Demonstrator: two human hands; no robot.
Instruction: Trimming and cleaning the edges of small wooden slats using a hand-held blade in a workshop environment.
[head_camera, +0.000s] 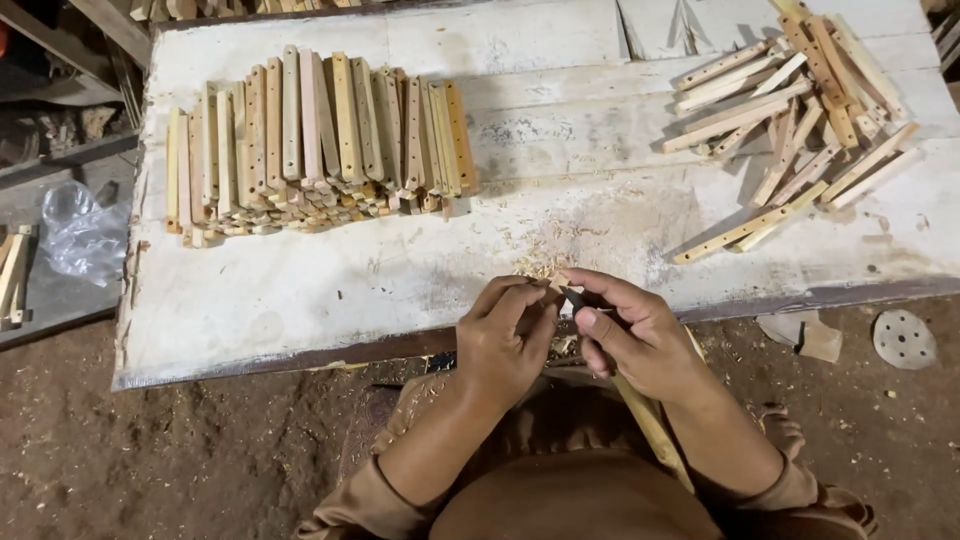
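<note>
- At the far left, a crumpled clear plastic bag (80, 235) lies on a low shelf beside the tabletop (300, 290), which is white, worn and scratched.
- On the left half of the tabletop there is a neat stack of wooden slats (315, 140); the slats lie side by side in layers, and several show small drilled holes.
- Near the front edge of the tabletop, in the middle, a small heap of wood shavings (545, 265) lies just beyond the fingers.
- The left hand (503, 345) is curled closed, with the fingertips pressing on the near end of a long wooden slat (650, 425); this slat runs from the hands down toward the right knee, and its upper end is hidden by the fingers.
- The right hand (640, 335) is also closed; its thumb and first fingers pinch a small dark tool (575, 297), perhaps a blade, but the view is too small to be sure. The two hands are touching each other at the fingertips.
- On the right part of the tabletop, a loose pile of wooden slats (800, 110) lies crossed in many directions.
- At the far right, on the earth floor, a round grey sanding disc (904, 339) with holes lies near a scrap of paper (812, 338).
</note>
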